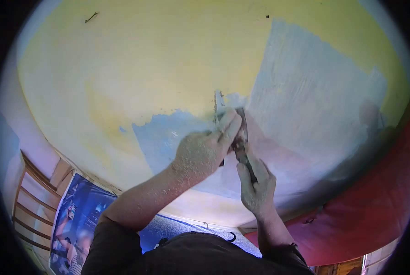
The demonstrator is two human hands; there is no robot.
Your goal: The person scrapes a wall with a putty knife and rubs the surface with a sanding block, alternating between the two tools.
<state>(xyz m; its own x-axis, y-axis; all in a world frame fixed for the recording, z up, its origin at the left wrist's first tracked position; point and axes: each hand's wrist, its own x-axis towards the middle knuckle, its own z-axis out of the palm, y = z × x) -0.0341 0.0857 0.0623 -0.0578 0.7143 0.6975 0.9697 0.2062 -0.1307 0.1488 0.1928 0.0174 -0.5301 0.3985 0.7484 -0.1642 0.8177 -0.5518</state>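
Observation:
My right hand (259, 188) is wrapped around the handle of a scraper (243, 158), which points up the wall. Pale dust coats both hands. My left hand (198, 150) has its fingers pressed together on the scraper's blade, covering much of it. Against the wall (168, 68) the blade lies where yellow paint meets bare pale blue patches. Just above the fingertips is a small chipped spot (219, 98) with ragged dark edges.
A bent nail (91, 17) sticks out of the upper wall. To the right hangs a red sheet (351, 220). At lower left are a wooden slatted rack (34, 197) and a blue printed poster or sheet (83, 215). A large scraped area (315, 87) spreads to the right.

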